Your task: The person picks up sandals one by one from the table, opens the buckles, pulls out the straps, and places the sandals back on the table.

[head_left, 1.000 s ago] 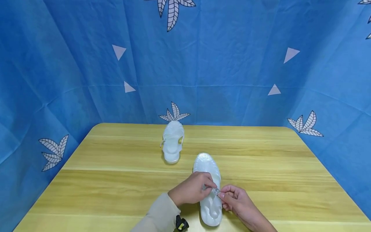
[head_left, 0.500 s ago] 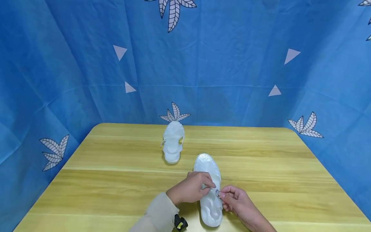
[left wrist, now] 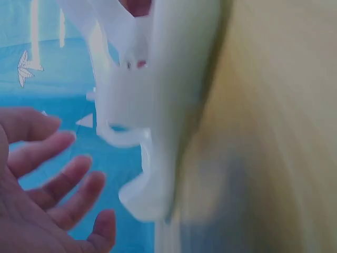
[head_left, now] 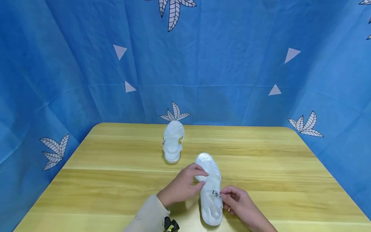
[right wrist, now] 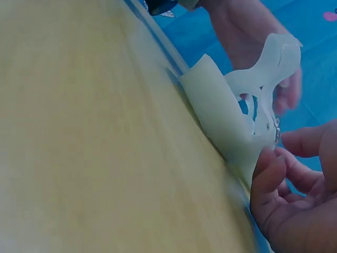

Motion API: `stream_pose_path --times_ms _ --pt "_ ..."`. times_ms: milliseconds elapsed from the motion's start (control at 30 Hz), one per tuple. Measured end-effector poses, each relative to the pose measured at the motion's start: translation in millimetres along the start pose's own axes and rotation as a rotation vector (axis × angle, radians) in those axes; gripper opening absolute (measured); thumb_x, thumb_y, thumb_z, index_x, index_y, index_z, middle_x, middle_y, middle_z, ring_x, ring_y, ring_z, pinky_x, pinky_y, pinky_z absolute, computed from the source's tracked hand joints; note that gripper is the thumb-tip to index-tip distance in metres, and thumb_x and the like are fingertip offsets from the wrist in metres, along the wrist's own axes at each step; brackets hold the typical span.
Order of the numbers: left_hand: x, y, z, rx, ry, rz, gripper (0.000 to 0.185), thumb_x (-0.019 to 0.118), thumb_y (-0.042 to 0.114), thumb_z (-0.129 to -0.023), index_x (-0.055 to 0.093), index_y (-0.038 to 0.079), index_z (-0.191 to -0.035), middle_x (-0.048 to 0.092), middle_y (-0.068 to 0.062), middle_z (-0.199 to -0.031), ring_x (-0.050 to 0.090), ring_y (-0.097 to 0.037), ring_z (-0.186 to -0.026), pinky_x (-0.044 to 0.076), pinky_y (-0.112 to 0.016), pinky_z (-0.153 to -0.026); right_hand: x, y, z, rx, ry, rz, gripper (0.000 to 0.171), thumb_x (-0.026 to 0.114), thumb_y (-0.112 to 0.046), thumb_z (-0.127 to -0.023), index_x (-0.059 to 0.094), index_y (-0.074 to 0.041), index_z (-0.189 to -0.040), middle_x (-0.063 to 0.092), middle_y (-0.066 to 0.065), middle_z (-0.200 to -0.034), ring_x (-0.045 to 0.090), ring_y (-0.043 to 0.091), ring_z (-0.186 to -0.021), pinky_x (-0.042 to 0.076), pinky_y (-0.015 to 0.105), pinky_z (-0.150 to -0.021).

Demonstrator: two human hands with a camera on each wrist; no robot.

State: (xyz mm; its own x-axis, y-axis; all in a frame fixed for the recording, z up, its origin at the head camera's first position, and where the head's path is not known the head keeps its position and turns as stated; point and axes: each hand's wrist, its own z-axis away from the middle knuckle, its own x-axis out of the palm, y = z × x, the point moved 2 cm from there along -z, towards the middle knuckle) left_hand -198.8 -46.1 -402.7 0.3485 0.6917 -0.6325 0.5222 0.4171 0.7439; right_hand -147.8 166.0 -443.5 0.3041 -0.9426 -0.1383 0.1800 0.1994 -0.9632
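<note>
A white sandal (head_left: 211,206) lies lengthwise near the front of the table, its toe pointing away from me. My left hand (head_left: 183,185) is at the sandal's left side, thumb and index finger apart over its edge. In the left wrist view the fingers (left wrist: 68,184) of that hand are spread, with nothing between them. My right hand (head_left: 239,203) is at the right side, its thumb and index finger pinching the outer edge of a small silver buckle (head_left: 216,194). The right wrist view shows the buckle (right wrist: 277,130) edge-on by the fingertips, other fingers curled beside the sole.
A second white sandal (head_left: 173,141) lies farther back and left on the wooden table (head_left: 261,161), its strap hanging out to the left. A blue curtain (head_left: 232,64) with leaf and triangle prints surrounds the table.
My left hand has drawn away from the buckle, back and to the left, its fingers parting. The buckle now lies flatter and more in sight, while my right hand has barely moved.
</note>
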Motion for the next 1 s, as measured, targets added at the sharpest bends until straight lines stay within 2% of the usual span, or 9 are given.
stream_pose_path --times_ms 100,167,267,333,400,467,700,833,1000 --pt "-4.9 -7.4 7.9 -0.076 0.043 0.031 0.016 0.063 0.009 -0.087 0.069 0.003 -0.100 0.061 -0.003 -0.095 0.058 -0.013 -0.085 0.049 -0.024 -0.075 -2 0 4 -0.002 0.007 0.042 0.033 0.057 -0.020 -0.094 0.052 0.006 -0.114 0.056 0.006 -0.089 0.054 0.014 -0.072 0.047 0.025 -0.057" --pt "-6.5 -10.6 13.0 -0.122 0.039 0.043 0.010 0.064 0.010 -0.085 0.070 0.004 -0.091 0.061 -0.001 -0.087 0.057 -0.009 -0.076 0.048 -0.022 -0.069 -2 0 6 -0.002 0.007 0.076 0.032 0.057 -0.018 -0.094 0.052 0.006 -0.114 0.056 0.008 -0.091 0.055 0.015 -0.073 0.048 0.027 -0.057" --pt "-4.0 -11.7 18.5 -0.155 -0.040 0.008 0.016 0.066 0.016 -0.085 0.064 0.008 -0.071 0.057 0.005 -0.075 0.050 -0.003 -0.067 0.045 -0.020 -0.064 -3 2 7 0.002 0.009 0.118 0.032 0.056 -0.017 -0.094 0.053 0.007 -0.115 0.058 0.008 -0.093 0.057 0.018 -0.075 0.051 0.030 -0.057" --pt "0.4 -10.1 21.6 -0.155 -0.111 -0.009 0.021 0.066 0.019 -0.085 0.062 0.011 -0.067 0.055 0.009 -0.070 0.047 0.000 -0.065 0.043 -0.018 -0.063 -3 3 8 0.015 -0.001 0.126 0.033 0.056 -0.018 -0.094 0.053 0.008 -0.115 0.060 0.008 -0.093 0.058 0.020 -0.077 0.052 0.032 -0.058" --pt "6.3 -8.2 24.2 -0.152 -0.171 -0.011 0.021 0.066 0.020 -0.086 0.061 0.012 -0.067 0.052 0.011 -0.066 0.045 0.001 -0.063 0.042 -0.017 -0.062 -3 4 10 0.026 -0.017 0.128 0.035 0.056 -0.018 -0.094 0.053 0.009 -0.117 0.062 0.008 -0.094 0.059 0.021 -0.078 0.052 0.033 -0.059" --pt "11.1 -6.1 26.4 -0.162 -0.201 0.017 0.013 0.065 0.018 -0.086 0.065 0.013 -0.073 0.051 0.012 -0.065 0.045 0.002 -0.061 0.042 -0.016 -0.060 -4 5 11 0.035 -0.044 0.129 0.038 0.056 -0.019 -0.094 0.052 0.010 -0.118 0.064 0.008 -0.094 0.058 0.021 -0.078 0.052 0.033 -0.059" --pt "21.4 -0.8 31.5 -0.241 -0.241 0.165 0.015 0.063 0.016 -0.086 0.067 0.010 -0.073 0.051 0.011 -0.054 0.043 0.001 -0.044 0.037 -0.015 -0.046 -2 5 14 0.032 -0.154 0.101 0.043 0.056 -0.019 -0.095 0.050 0.013 -0.123 0.064 0.007 -0.091 0.057 0.019 -0.078 0.052 0.032 -0.059" --pt "25.0 0.0 34.0 -0.276 -0.240 0.216 0.013 0.067 0.017 -0.085 0.067 0.011 -0.073 0.053 0.010 -0.054 0.044 0.000 -0.044 0.038 -0.016 -0.045 -2 5 15 0.032 -0.173 0.095 0.045 0.056 -0.018 -0.094 0.047 0.015 -0.124 0.063 0.007 -0.093 0.057 0.020 -0.080 0.053 0.032 -0.061" --pt "25.6 -1.2 34.5 -0.310 -0.205 0.249 0.008 0.066 0.010 -0.085 0.070 0.007 -0.078 0.057 0.007 -0.058 0.046 0.000 -0.049 0.037 -0.015 -0.047 -1 3 13 0.023 -0.167 0.087 0.047 0.059 -0.018 -0.093 0.048 0.016 -0.122 0.064 0.008 -0.096 0.059 0.020 -0.084 0.054 0.031 -0.066"
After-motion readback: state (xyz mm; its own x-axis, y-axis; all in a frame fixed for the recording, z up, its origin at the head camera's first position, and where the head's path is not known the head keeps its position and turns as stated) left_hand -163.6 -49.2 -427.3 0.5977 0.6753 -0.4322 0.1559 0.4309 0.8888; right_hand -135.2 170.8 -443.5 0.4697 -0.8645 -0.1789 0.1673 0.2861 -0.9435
